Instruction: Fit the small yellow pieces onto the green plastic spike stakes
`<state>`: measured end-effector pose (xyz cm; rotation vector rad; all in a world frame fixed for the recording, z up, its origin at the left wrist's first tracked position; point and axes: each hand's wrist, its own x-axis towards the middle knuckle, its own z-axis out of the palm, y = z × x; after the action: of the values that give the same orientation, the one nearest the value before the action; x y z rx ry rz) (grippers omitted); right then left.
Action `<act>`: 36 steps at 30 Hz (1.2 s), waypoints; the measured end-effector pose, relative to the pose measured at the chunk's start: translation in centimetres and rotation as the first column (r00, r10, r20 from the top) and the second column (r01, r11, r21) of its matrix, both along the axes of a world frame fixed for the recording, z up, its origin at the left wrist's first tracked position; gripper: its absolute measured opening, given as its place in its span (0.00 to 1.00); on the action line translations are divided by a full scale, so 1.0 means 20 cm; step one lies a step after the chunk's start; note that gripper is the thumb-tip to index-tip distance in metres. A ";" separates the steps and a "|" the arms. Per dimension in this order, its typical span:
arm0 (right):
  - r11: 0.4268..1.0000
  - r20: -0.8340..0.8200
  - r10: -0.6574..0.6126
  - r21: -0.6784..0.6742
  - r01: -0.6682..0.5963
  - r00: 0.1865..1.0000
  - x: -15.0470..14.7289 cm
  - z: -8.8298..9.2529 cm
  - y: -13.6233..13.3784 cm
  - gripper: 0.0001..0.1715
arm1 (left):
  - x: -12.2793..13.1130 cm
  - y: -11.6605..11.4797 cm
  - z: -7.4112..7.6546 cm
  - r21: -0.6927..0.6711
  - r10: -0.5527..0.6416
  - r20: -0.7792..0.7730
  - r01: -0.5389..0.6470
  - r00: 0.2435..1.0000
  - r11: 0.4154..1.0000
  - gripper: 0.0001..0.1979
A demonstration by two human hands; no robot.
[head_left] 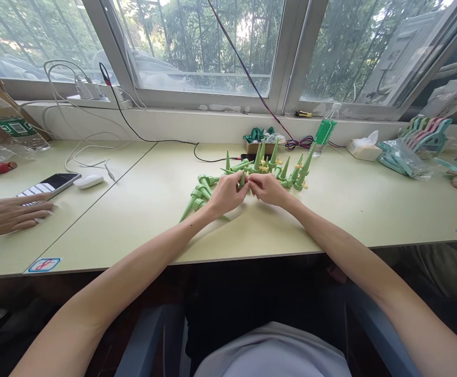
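Observation:
My left hand [228, 192] is closed around a green plastic watering spike [241, 180], whose tip points up between thumb and fingers. Close against it, my right hand [268, 188] has its fingertips pinched together near the spike; whatever they hold is too small to make out. Beyond my hands stand several upright green watering spikes [302, 175] with small yellow valves [264, 167]. More green spikes [194, 201] lie in a loose pile to the left of my left hand, without visible yellow parts.
Behind the spikes sits a small cardboard box [268, 148] near a dark cable bundle [300, 142]. A bottle with a green label [325, 131] and a tissue box [364, 148] stand right. Other people's hands [10, 213] rest at both sides; a phone [51, 184] lies left.

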<state>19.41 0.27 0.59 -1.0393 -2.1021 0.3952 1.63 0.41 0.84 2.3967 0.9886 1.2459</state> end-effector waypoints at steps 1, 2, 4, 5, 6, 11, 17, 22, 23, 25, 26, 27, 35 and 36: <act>1.000 0.000 -0.001 0.001 0.001 1.000 0.00 0.00 0.00 0.14 | 0.00 0.00 0.00 0.000 0.000 0.002 0.000 1.000 1.000 0.06; 1.000 -0.001 -0.002 0.001 0.002 1.000 0.00 0.00 0.00 0.14 | 0.00 0.00 0.00 0.000 -0.001 0.002 0.001 1.000 1.000 0.06; 1.000 -0.001 -0.002 0.002 0.002 1.000 0.00 0.00 0.00 0.14 | 0.00 0.00 0.00 -0.001 -0.002 0.002 0.002 1.000 1.000 0.06; 1.000 -0.001 -0.001 0.002 0.001 1.000 0.00 0.00 0.00 0.15 | 0.00 0.00 0.00 -0.001 -0.001 0.001 0.001 1.000 1.000 0.06; 1.000 0.000 0.001 0.001 -0.001 1.000 0.00 0.00 0.00 0.15 | 0.00 0.00 0.00 0.000 0.000 0.001 0.000 1.000 1.000 0.06; 1.000 -0.005 0.005 0.000 -0.005 1.000 0.00 0.00 0.00 0.14 | 0.00 0.00 0.00 -0.003 0.009 -0.006 -0.009 1.000 1.000 0.06; 1.000 -0.007 0.009 -0.003 -0.009 1.000 0.00 -0.01 0.01 0.15 | 0.00 0.00 0.01 -0.014 0.004 -0.009 -0.004 1.000 1.000 0.06; 1.000 -0.004 0.006 -0.008 -0.006 1.000 0.00 -0.01 0.01 0.14 | 0.00 -0.01 0.01 -0.021 -0.005 -0.010 0.005 1.000 1.000 0.07; 1.000 -0.003 0.006 -0.007 -0.006 1.000 0.00 -0.01 0.01 0.14 | 0.00 -0.01 0.01 -0.021 -0.007 -0.010 0.006 1.000 1.000 0.07; 1.000 -0.001 0.006 -0.003 -0.006 1.000 0.00 -0.01 0.01 0.14 | 0.00 -0.01 0.01 -0.022 -0.009 -0.013 0.009 1.000 1.000 0.07; 1.000 0.001 0.008 -0.001 -0.008 1.000 0.00 -0.01 0.01 0.14 | 0.00 -0.01 0.01 -0.022 -0.009 -0.013 0.008 1.000 1.000 0.07; 1.000 0.003 0.010 -0.001 -0.010 1.000 0.00 -0.01 0.01 0.14 | 0.00 -0.01 0.01 -0.023 -0.008 -0.014 0.008 1.000 1.000 0.07; 1.000 0.023 0.008 0.003 -0.008 1.000 0.01 -0.02 0.02 0.14 | 0.00 -0.01 0.01 -0.044 -0.004 -0.029 0.003 1.000 0.999 0.07; 1.000 0.024 0.010 0.004 -0.011 1.000 0.01 -0.02 0.02 0.14 | 0.00 -0.01 0.00 -0.043 -0.005 -0.031 0.004 1.000 0.999 0.07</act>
<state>19.54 0.65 0.17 -1.0360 -2.1297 0.3855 1.59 0.29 0.93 2.3908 1.0079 1.1773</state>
